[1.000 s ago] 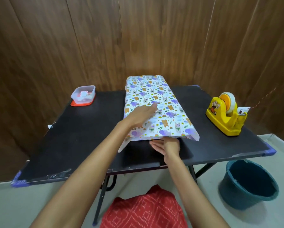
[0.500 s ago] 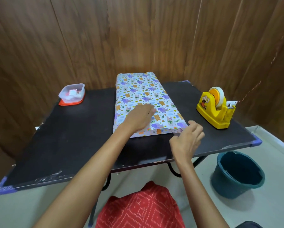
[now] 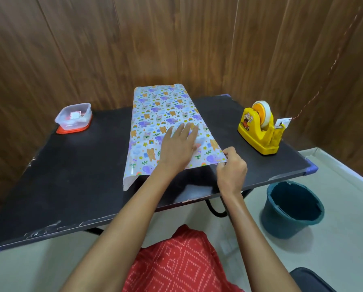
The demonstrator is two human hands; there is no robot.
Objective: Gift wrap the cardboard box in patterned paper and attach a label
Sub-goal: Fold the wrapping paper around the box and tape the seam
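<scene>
Patterned paper (image 3: 161, 114) with cartoon animals covers the box, which is hidden beneath it, in the middle of the black table (image 3: 71, 175). My left hand (image 3: 179, 145) lies flat on top of the paper, fingers straight, pressing it down. My right hand (image 3: 231, 169) pinches the paper's near right corner at its open end. The paper's near left edge hangs loose, showing its white underside.
A yellow tape dispenser (image 3: 261, 128) stands at the right of the table. A clear plastic container (image 3: 74, 118) on a red lid sits at the back left. A dark teal bucket (image 3: 292, 209) stands on the floor to the right. A wooden wall is behind.
My right hand came out from under the paper's near open end, moved right and took hold of the near right corner. My left hand stayed flat on top.
</scene>
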